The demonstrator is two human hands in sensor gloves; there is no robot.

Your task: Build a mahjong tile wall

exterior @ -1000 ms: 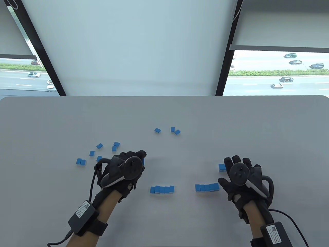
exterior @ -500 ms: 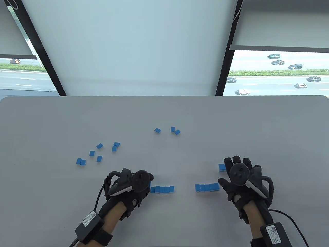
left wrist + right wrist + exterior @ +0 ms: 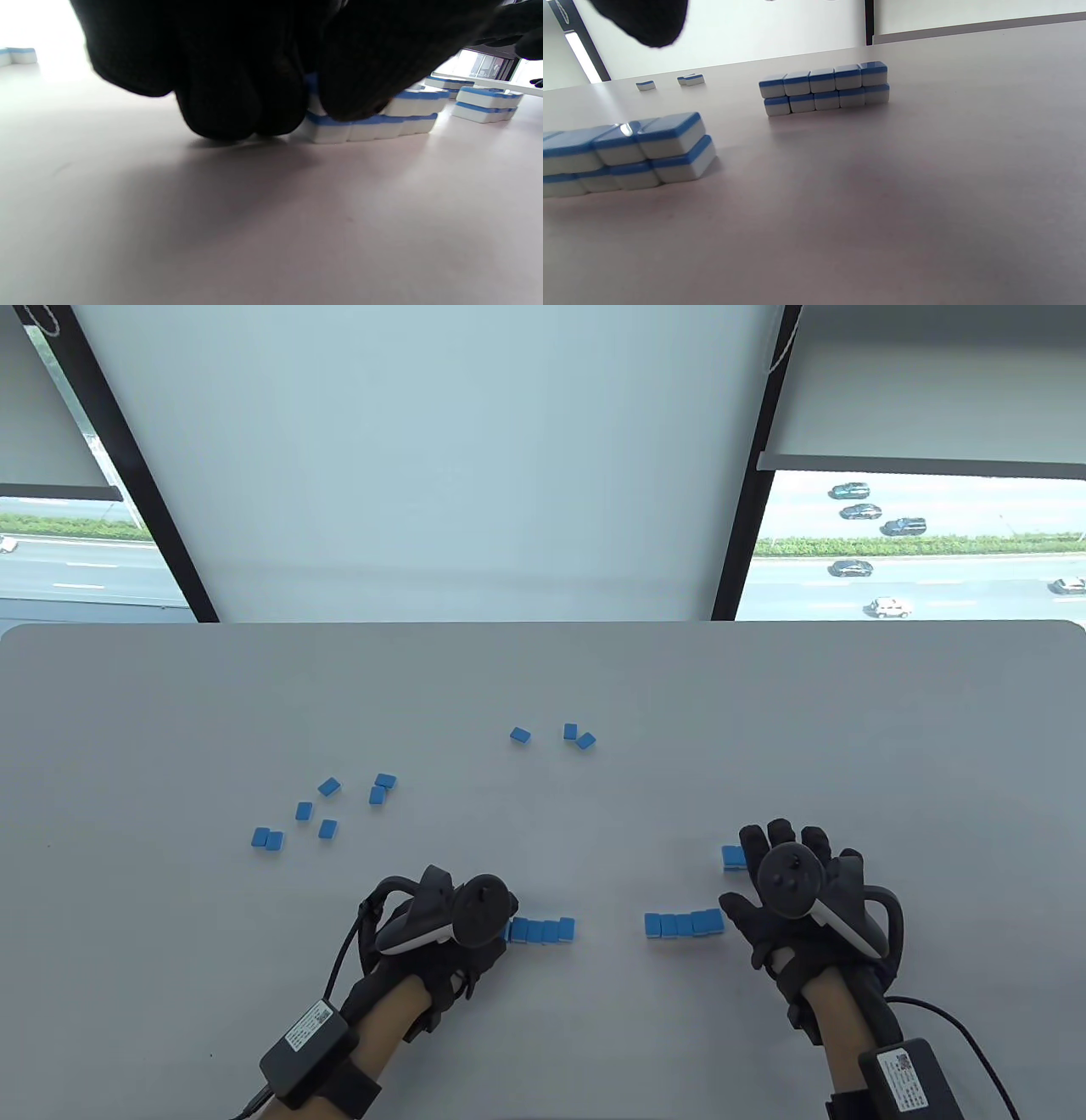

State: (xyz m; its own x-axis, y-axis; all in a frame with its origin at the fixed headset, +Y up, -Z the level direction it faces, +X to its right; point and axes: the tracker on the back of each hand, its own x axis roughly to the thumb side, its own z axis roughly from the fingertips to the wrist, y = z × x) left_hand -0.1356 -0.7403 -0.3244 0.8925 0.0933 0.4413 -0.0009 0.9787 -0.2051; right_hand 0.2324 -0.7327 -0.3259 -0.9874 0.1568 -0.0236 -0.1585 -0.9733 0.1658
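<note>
Seating a tile (image 3: 312,91) at the 9 o'clock end of the left wall segment (image 3: 540,931), the left hand (image 3: 441,929) has its fingers curled low over the table (image 3: 543,678); the wrist view shows thumb and fingers closed around the blue-backed tile as it meets the two-tier stack. At 3 o'clock of that stack, across a gap, lies the right wall segment (image 3: 684,924), with the right hand (image 3: 793,895) resting just beside its 3 o'clock end, fingers spread flat and gripping nothing. A further short stack (image 3: 734,858) sits at 11 o'clock of the right hand, partly under its fingertips.

Judged risk: a sideways push while letting go could skew the upper row or slide the whole stack toward 3 o'clock, since the tiles stand loose on a smooth surface; a tilted release could leave the tile overhanging.

Loose tiles (image 3: 327,808) remain scattered at 10 to 12 o'clock of the left hand, three more (image 3: 555,735) farther out, so the wall appears far from complete.

Hidden: the held tile is almost wholly covered by glove, and its exact seating, upper or lower tier, cannot be told
</note>
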